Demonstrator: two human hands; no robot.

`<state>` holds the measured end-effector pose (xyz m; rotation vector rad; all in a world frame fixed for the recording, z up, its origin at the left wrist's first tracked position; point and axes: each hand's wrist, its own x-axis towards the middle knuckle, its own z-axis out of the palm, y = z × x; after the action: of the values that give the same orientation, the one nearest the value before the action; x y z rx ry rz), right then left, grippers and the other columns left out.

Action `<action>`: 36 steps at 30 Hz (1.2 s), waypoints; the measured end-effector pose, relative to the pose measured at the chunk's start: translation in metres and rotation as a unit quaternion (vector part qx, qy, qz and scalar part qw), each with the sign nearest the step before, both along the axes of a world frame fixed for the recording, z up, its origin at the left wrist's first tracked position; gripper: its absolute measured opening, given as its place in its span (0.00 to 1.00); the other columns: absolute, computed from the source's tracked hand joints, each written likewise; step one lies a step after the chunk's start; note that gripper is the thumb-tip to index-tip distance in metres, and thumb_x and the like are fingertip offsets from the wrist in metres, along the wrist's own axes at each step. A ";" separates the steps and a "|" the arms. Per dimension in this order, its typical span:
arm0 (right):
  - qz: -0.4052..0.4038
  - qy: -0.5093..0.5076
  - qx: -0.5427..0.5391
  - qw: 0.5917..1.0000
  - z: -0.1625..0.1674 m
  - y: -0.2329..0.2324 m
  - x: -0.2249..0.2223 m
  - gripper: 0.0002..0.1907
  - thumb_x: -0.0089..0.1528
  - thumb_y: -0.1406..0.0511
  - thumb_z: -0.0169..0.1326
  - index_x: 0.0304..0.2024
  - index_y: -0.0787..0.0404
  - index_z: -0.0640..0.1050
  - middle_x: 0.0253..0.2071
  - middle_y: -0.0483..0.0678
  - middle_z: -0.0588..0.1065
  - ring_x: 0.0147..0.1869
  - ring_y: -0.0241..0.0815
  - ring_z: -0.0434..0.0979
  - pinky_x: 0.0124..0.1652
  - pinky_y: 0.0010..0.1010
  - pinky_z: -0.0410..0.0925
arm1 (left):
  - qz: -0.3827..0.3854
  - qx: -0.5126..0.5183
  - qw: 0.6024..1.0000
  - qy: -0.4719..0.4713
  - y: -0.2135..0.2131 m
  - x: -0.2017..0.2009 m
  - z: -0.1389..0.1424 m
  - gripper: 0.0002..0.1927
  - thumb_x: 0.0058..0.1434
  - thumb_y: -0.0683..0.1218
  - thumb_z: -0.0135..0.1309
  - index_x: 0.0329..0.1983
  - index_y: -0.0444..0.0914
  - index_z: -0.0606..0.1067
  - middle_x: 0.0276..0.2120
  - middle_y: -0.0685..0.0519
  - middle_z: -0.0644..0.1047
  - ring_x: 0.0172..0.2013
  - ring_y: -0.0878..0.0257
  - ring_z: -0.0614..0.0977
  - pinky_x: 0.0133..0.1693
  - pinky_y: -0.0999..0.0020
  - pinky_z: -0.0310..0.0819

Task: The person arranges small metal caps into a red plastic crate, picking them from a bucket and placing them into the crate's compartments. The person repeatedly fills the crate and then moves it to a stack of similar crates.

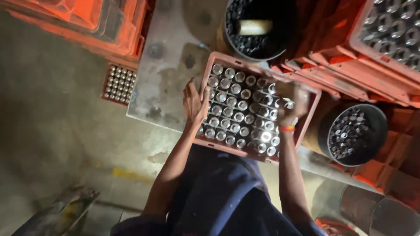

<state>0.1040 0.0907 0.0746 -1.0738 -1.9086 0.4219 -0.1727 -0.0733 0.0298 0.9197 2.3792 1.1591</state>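
Grey metal table [168, 65] carries an orange crate [306, 94] of steel cylinders [238, 117], hemmed by black buckets [354, 133]; left hand [194, 104] flat against its left rim; right hand [292, 102] blurred over the parts, grasp unclear; open floor [57, 131] left

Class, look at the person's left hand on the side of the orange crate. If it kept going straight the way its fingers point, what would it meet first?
The left hand points up the picture along the orange crate wall. Beyond the fingertips lies bare grey tabletop, so the way looks free, though depth is unclear.
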 end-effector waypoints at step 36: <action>0.121 -0.070 -0.050 0.989 0.018 -0.044 0.065 0.33 0.61 0.72 0.65 0.68 0.66 0.70 0.59 0.60 0.75 0.60 0.57 0.77 0.60 0.45 0.70 | 0.082 -0.040 0.993 0.071 0.015 -0.001 0.004 0.36 0.69 0.65 0.47 0.67 0.34 0.64 0.55 0.33 0.74 0.55 0.37 0.75 0.53 0.44 0.70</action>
<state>0.1692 0.0472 0.0925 -0.9595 -2.1736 0.5965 -0.1734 -0.0586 0.0342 0.8191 2.6376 1.0782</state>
